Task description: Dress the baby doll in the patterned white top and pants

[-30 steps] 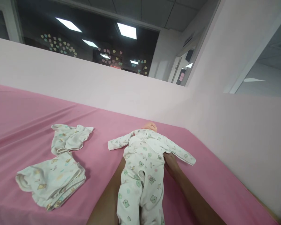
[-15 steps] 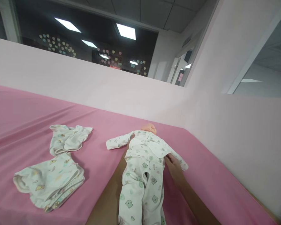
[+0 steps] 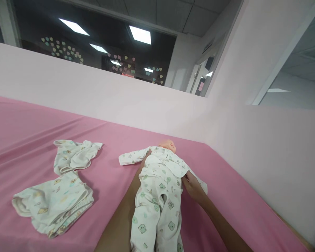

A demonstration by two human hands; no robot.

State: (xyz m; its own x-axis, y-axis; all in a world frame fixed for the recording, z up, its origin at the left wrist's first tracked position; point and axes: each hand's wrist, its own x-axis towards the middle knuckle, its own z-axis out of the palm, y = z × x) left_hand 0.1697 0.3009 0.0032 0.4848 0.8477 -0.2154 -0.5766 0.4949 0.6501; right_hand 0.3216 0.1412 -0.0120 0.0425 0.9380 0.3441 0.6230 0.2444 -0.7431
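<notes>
A doll [image 3: 169,145] lies on its back on the pink sheet, its head toward the wall. It wears a white printed top [image 3: 161,154] and white printed trousers [image 3: 144,210]. My left hand [image 3: 146,158] is at the top's side below the left sleeve, its fingers mostly hidden by the cloth. My right hand [image 3: 192,182] pinches the lower edge of the top at the doll's right-hand side in view, beside the waist of the trousers. The sleeve on that side runs behind my fingers.
Two folded white printed garments lie on the left, one farther back [image 3: 73,155] and one nearer [image 3: 55,203]. The pink sheet [image 3: 233,196] meets a pale wall [image 3: 94,91] behind and at the right. Windows [image 3: 99,38] are set above the wall.
My right hand has moved slightly left and down with the top's edge. The sleeve beside it has shifted left. The view has moved a little.
</notes>
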